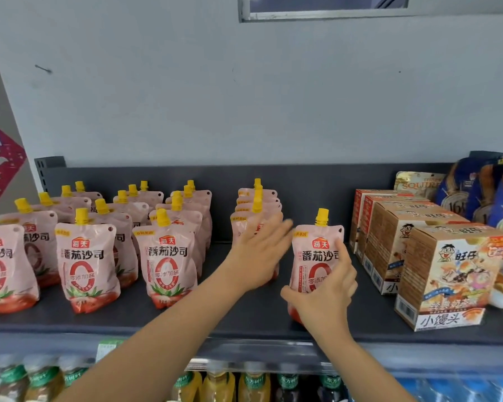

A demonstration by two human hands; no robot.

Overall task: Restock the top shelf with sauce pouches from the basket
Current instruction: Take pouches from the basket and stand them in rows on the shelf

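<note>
On the dark top shelf (244, 311) stand several rows of pink tomato sauce pouches with yellow caps (166, 256). My right hand (328, 291) grips one upright pouch (317, 250) near the shelf's front, right of centre. My left hand (259, 250) lies with straight fingers against the front of a short row of pouches (257, 198) just left of it. The basket is out of view.
Orange-brown snack boxes (447, 274) stand in a row at the right, close to the held pouch, with blue snack bags (482, 192) behind them. A gap of bare shelf lies between the pouch rows. Bottled drinks (215, 384) fill the shelf below.
</note>
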